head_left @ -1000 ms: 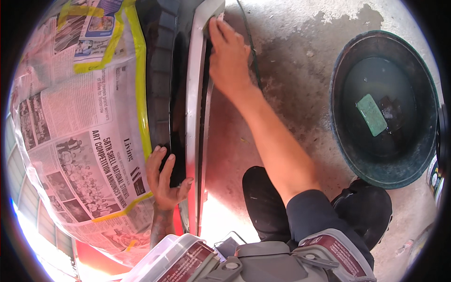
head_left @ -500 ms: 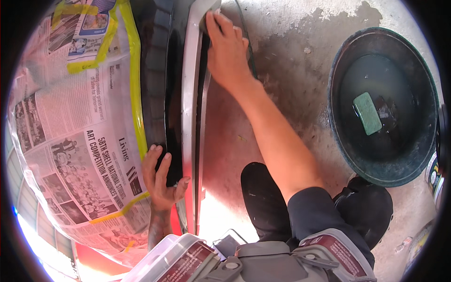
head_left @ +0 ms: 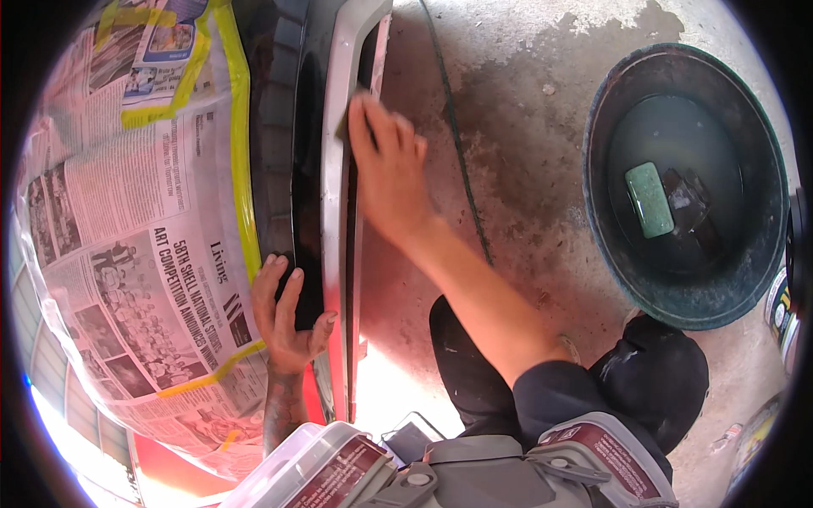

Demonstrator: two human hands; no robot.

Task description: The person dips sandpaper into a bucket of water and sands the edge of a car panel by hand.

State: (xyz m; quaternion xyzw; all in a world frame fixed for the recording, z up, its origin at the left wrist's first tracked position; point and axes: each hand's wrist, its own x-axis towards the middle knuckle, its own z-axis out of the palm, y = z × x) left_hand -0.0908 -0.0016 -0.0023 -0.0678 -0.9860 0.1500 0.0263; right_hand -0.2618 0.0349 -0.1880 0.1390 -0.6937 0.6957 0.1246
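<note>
A long silver trim piece [head_left: 336, 245] runs beside a glossy black panel [head_left: 306, 195], with newspaper masking [head_left: 135, 195] and yellow tape [head_left: 243, 212] on the left. My right hand [head_left: 389, 169] presses a small dark olive pad [head_left: 343, 126], mostly hidden by its fingers, against the trim's upper part. My left hand [head_left: 292, 309] rests with spread fingers on the black panel's lower part, at the edge of the masking.
An oval dark tub [head_left: 754, 182] of murky water on the right holds a green block [head_left: 649, 199] and dark pieces. A cord [head_left: 464, 178] crosses the stained concrete [head_left: 525, 102]. Cans [head_left: 777, 309] sit at the far right; my knees and a grey worn rig are below.
My right hand and the pad have moved down along the trim, toward me, from near its top bend. My left hand stays on the panel. The whole view has shifted slightly.
</note>
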